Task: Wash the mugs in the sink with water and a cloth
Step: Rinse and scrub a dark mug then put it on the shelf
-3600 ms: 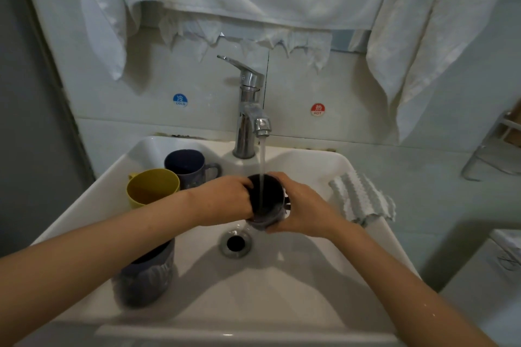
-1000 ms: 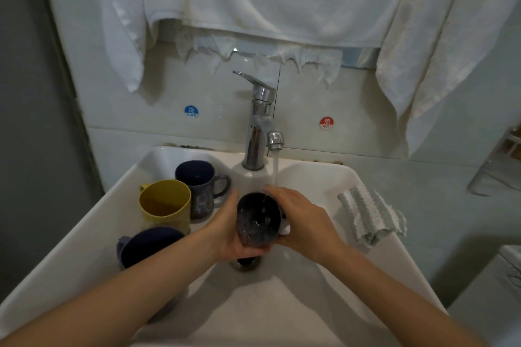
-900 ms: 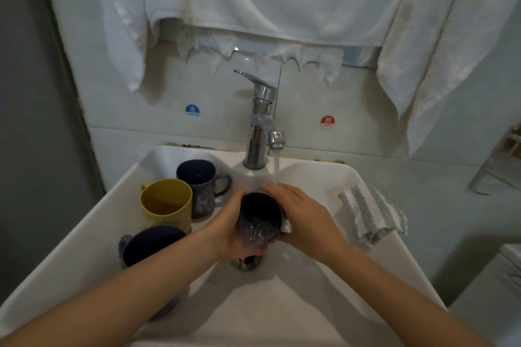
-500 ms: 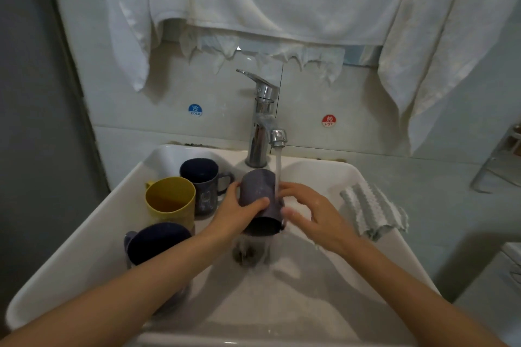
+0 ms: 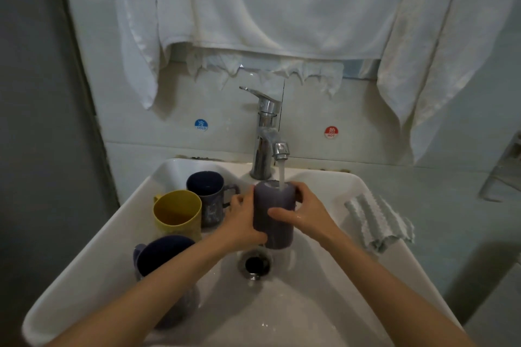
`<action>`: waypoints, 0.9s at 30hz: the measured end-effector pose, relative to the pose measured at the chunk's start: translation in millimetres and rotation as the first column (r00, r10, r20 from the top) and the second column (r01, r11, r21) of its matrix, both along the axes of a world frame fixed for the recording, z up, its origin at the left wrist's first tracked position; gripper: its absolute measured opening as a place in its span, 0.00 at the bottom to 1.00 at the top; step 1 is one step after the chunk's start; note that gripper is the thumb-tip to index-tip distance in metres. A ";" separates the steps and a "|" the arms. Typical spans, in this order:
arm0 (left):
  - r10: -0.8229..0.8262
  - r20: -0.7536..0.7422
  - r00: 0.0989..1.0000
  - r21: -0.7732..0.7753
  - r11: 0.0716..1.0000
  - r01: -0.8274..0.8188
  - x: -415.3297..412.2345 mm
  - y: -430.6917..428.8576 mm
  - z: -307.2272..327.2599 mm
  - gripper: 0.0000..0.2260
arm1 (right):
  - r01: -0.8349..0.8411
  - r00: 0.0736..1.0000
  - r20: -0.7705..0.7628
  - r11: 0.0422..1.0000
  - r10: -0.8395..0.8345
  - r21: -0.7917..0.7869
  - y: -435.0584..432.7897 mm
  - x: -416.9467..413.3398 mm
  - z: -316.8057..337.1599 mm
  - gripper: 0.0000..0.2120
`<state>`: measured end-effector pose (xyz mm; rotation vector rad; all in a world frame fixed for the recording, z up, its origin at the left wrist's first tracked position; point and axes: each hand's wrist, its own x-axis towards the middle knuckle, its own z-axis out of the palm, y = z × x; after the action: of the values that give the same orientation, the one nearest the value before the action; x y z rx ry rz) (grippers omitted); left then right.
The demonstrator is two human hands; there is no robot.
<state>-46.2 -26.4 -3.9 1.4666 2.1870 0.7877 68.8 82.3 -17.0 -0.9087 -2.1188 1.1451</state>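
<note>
The step in hand looks like rinsing: the grey mug [image 5: 273, 214] is held above the drain [image 5: 255, 264] in the sink [image 5: 84, 276], apparently mouth down, with water [image 5: 281, 176] from the tap [image 5: 266, 132] striking its upper end. The left hand [image 5: 242, 218] wraps round its left side and the right hand [image 5: 308, 213] curls round its right, thumb across the front. A yellow mug [image 5: 177, 213], a dark blue mug [image 5: 208, 191] and a nearer dark mug [image 5: 162, 258], partly behind the left forearm, wait on the left. The cloth [image 5: 377, 222] lies on the right rim, in neither hand, so the next move likely calls for freeing one hand to fetch it. The held mug's handle and mouth are hidden
</note>
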 end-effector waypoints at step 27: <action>0.072 0.367 0.927 0.145 0.980 -0.134 -0.8 20.0 35.7 0.41 | -0.023 1.000 -0.009 0.999 0.023 0.034 -5.3 8.2 12.3 0.38</action>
<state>-46.9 -6.4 31.8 1.1711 1.9661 1.2010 77.1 77.0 -4.7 -0.8643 -2.1398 1.1196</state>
